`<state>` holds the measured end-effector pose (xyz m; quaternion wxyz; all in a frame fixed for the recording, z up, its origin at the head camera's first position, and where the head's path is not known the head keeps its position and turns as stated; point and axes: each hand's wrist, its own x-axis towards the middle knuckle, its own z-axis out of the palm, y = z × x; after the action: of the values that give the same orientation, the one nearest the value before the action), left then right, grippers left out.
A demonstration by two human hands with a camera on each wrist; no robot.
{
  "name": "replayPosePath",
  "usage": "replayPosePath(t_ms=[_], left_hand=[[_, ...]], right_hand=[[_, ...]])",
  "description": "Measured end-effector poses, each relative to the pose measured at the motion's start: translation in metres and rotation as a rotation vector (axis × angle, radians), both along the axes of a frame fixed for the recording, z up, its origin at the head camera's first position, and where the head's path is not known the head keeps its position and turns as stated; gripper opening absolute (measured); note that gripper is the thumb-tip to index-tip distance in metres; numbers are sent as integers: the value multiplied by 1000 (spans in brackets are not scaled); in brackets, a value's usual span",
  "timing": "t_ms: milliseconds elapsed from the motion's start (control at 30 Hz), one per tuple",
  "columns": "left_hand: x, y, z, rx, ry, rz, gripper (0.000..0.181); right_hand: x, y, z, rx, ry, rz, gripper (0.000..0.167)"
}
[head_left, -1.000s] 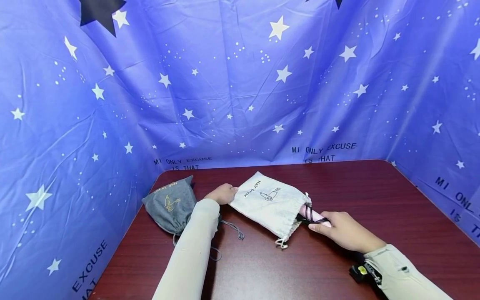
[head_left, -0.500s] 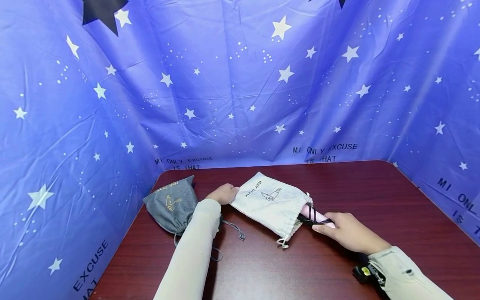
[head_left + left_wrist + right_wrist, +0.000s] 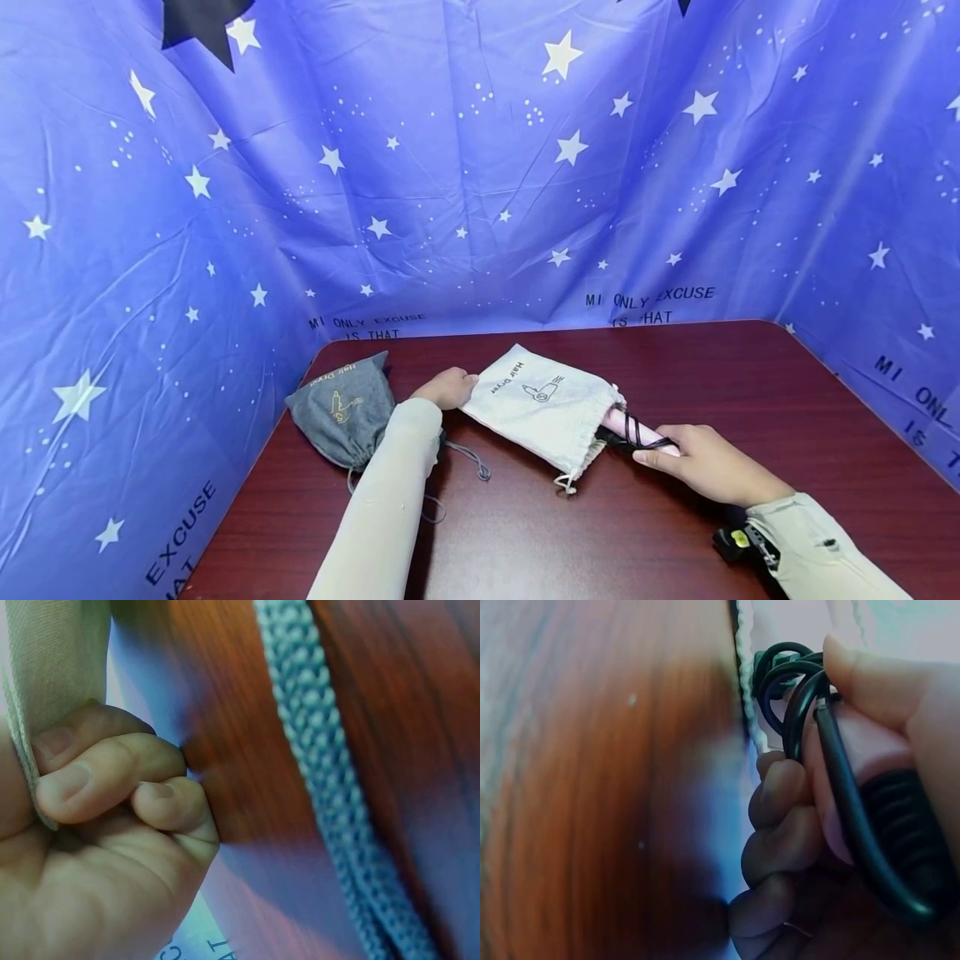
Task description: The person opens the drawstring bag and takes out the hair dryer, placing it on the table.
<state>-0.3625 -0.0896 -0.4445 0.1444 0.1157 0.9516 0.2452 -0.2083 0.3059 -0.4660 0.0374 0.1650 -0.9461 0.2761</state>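
Note:
A white drawstring bag (image 3: 536, 400) printed "Hair Dryer" lies on the table, its mouth towards the right. My left hand (image 3: 446, 388) pinches the bag's left corner; in the left wrist view the curled fingers of that hand (image 3: 112, 817) hold the pale cloth (image 3: 60, 660). From the mouth sticks out a pink handle (image 3: 622, 423) wound with black cord (image 3: 634, 432). My right hand (image 3: 708, 467) grips the handle's outer end. Seen from the right wrist, the fingers of this hand (image 3: 780, 840) curl round the pink handle (image 3: 866, 742) and black cord (image 3: 844, 780). The part inside the bag is hidden.
A grey drawstring bag (image 3: 345, 412) printed "Hair Dryer" lies at the table's left, partly behind the left sleeve (image 3: 382, 500). Its grey cord (image 3: 468, 457) trails right. Behind the dark red table (image 3: 720, 358) hangs a blue curtain (image 3: 450, 167) with stars.
My right hand has moved a little to the right with the handle, and more of the pink handle shows outside the white bag. The left hand holds nearly the same place.

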Motion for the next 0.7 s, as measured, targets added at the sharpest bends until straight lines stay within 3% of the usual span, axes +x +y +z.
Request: replayPosePath(t_ms=[400,700], left_hand=[[-3,1,4,-1,7,-11,53],[1,3,1,10,-9,13,54]], right_hand=[[4,6,6,5,-1,-7,25],[4,14,2,17,-14,-7,24]])
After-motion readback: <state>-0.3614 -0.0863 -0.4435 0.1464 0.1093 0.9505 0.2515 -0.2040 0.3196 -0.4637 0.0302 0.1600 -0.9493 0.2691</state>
